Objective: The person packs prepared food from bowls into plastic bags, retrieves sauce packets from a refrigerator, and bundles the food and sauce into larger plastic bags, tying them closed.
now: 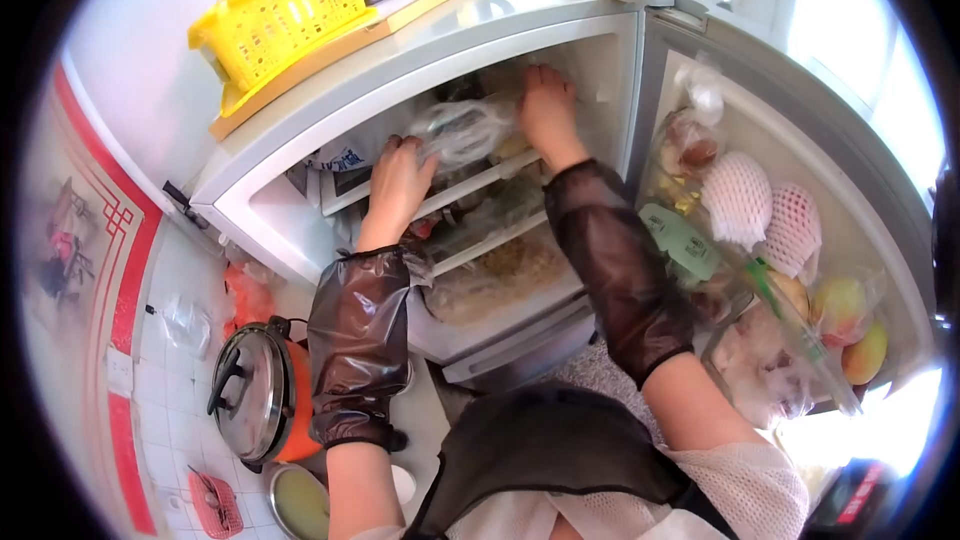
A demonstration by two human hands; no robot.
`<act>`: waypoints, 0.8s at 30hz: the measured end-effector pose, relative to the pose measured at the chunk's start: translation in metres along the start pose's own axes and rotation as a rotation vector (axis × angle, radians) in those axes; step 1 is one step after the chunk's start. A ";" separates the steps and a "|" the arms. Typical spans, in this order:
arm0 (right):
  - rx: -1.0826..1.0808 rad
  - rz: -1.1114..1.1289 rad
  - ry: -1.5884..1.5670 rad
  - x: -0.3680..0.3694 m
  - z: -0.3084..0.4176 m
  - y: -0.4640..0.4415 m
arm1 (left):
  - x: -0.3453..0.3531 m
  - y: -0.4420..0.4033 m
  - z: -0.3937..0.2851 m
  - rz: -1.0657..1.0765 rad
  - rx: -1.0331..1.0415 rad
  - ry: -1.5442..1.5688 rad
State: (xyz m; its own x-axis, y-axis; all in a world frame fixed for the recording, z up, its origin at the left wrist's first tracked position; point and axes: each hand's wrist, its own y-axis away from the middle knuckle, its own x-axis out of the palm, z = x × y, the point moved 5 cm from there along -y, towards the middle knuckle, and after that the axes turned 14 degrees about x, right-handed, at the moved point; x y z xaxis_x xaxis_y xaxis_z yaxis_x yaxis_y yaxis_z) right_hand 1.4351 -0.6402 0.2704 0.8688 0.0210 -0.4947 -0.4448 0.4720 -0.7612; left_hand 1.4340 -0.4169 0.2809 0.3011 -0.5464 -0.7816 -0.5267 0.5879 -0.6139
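Observation:
Inside the upper compartment of an open fridge [420, 50], a clear plastic bag [465, 132] lies bunched on the top shelf. My left hand [398, 188] is closed at the bag's left edge, thumb and fingers around the plastic. Farther back, my right hand [548, 112] has its fingers curled at the bag's right side; its thumb is hidden. What the bag contains cannot be made out. Dark plastic sleeve covers [360, 345] are on both my forearms. Bagged food [500, 275] fills the shelves below my hands.
The fridge door [870, 200] swings out to the right, its racks holding foam-netted fruit [737, 198], a green carton [680, 243] and mangoes [865, 352]. A yellow basket [285, 15] stands on top. Down left are an orange pot [297, 410] and its glass lid [255, 395].

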 end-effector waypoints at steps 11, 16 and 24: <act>0.187 -0.230 -0.748 -0.092 -0.021 0.034 | 0.045 -0.066 -0.006 -0.122 0.048 0.395; -0.105 0.122 -0.498 -0.048 0.021 0.042 | 0.059 -0.052 0.055 -0.642 -0.402 1.267; -0.105 -0.199 -0.653 -0.113 0.053 0.042 | 0.031 -0.029 0.030 -0.589 -0.412 0.863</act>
State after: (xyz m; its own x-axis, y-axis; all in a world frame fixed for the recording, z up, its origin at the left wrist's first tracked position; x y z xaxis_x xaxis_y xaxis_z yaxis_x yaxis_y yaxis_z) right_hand 1.3296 -0.5764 0.3161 0.8746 0.4847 -0.0125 -0.2535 0.4351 -0.8640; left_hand 1.4825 -0.4326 0.2713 0.0223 -0.9982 0.0550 -0.7549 -0.0529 -0.6538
